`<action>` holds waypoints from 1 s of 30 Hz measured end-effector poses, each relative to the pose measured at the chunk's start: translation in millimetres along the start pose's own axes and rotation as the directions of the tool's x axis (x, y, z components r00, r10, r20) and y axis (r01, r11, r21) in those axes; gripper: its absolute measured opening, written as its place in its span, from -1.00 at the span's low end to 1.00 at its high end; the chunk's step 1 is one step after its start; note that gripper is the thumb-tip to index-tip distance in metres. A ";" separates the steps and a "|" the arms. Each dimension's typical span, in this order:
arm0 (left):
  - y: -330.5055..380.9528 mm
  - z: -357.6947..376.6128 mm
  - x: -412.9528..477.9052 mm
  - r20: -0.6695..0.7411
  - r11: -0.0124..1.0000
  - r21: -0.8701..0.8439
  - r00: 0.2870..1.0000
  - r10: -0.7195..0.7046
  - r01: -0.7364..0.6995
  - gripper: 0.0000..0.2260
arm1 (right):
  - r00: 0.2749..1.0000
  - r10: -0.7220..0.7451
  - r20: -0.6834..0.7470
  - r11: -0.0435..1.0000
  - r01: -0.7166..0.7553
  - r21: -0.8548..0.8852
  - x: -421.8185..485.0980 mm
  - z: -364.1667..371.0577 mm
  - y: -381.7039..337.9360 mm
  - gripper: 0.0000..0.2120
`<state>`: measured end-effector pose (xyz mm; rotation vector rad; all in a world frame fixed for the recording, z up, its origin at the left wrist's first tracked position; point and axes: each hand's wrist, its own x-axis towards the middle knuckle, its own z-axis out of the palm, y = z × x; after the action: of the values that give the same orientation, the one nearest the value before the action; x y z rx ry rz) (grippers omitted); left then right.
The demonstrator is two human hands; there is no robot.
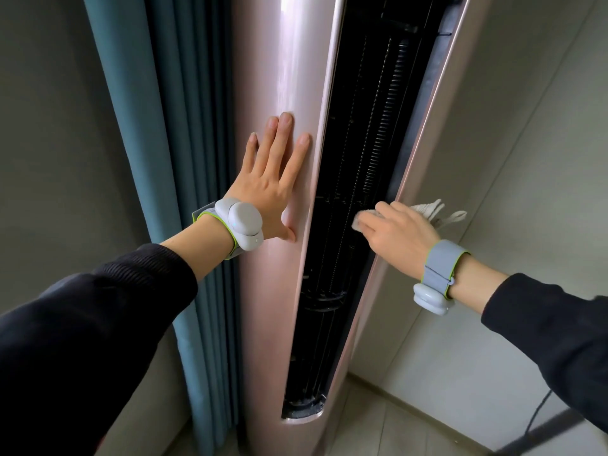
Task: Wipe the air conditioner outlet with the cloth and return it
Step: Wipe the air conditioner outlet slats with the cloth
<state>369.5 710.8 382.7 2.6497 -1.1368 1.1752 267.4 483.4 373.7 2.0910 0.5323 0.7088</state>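
A tall pink floor-standing air conditioner (279, 93) fills the middle of the view. Its long black outlet slot (355, 179) runs top to bottom, with dark louvres and a ribbed roller inside. My left hand (273, 182) lies flat with spread fingers on the pink casing, just left of the slot. My right hand (398, 230) presses a white cloth (427, 209) against the right side of the slot at mid height. Cloth ends stick out past the fingertips and behind the hand.
Blue curtains (184, 159) hang directly left of the unit. Grey walls stand on both sides. A pale tiled floor (394, 432) shows at the bottom right, with a dark cable (539, 409) running down the right wall.
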 end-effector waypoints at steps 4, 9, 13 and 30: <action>-0.4 -0.4 -0.1 0.002 1.000 -0.002 1.000 0.005 -0.005 0.44 | 0.999 -0.021 0.026 0.999 0.021 0.024 -6.5 5.4 -6.6 -0.77; -0.7 0.8 0.4 -0.003 1.000 -0.005 1.000 0.007 -0.007 0.44 | 0.992 0.110 -0.065 0.992 -0.105 0.075 -6.5 3.5 -0.2 -0.64; -1.4 1.1 -0.3 -0.008 1.000 -0.008 1.000 0.013 -0.013 0.44 | 0.987 0.129 -0.099 0.991 -0.124 0.056 0.1 -2.0 5.5 -0.65; -2.4 1.7 -0.5 -0.011 1.000 -0.013 1.000 0.017 -0.018 0.44 | 0.984 0.103 -0.148 0.995 -0.103 0.014 14.3 -2.2 -0.2 -0.67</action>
<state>371.9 712.3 381.8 2.6258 -1.1641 1.1794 276.6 493.2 378.8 2.0938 0.5108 0.9294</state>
